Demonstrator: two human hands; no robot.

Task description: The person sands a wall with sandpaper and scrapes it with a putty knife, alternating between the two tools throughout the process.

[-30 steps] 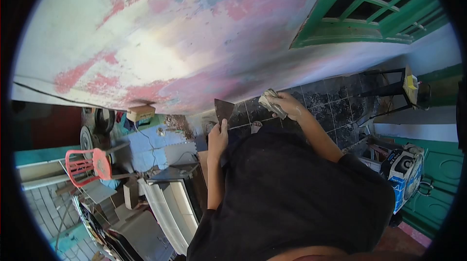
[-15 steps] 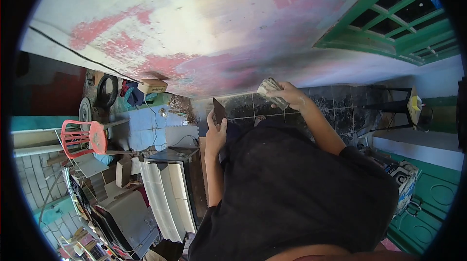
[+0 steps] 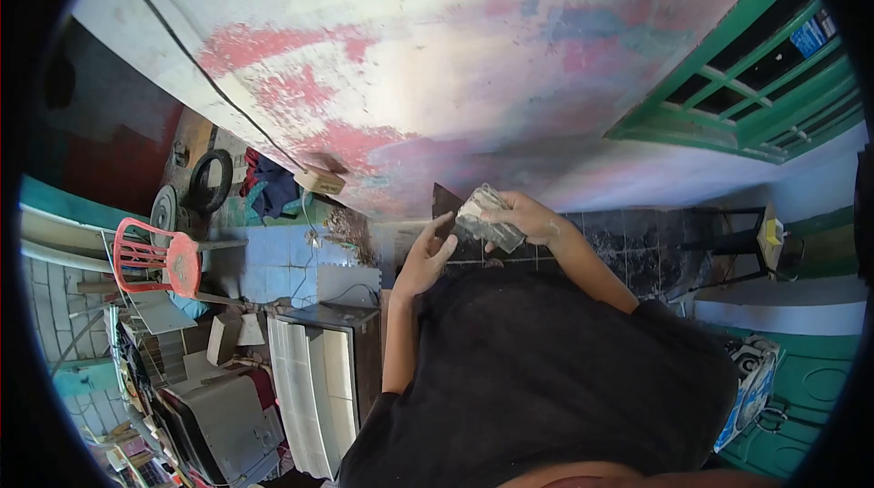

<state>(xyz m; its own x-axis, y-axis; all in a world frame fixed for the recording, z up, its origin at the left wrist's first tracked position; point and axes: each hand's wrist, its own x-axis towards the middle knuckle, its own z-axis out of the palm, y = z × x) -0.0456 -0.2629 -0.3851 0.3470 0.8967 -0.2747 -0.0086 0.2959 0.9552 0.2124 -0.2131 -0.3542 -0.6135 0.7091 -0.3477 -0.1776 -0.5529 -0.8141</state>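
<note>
My left hand grips a thin, dark brown flat sheet, whose pointed corner sticks up past the fingers. Closed around a pale, grey-streaked block with a crusted surface is my right hand. In this view the block overlaps the edge of the dark sheet, in front of my chest. Beyond both hands rises a patchy wall of white, pink, red and bluish paint.
A small box with a cable sits against the wall. A red plastic chair and a tyre are on the left, near a cabinet. On the right are a green window frame and a dark stool.
My two hands have come together, the right one bringing the block leftward to the dark sheet. The camera view has tilted, so the wall sits lower.
</note>
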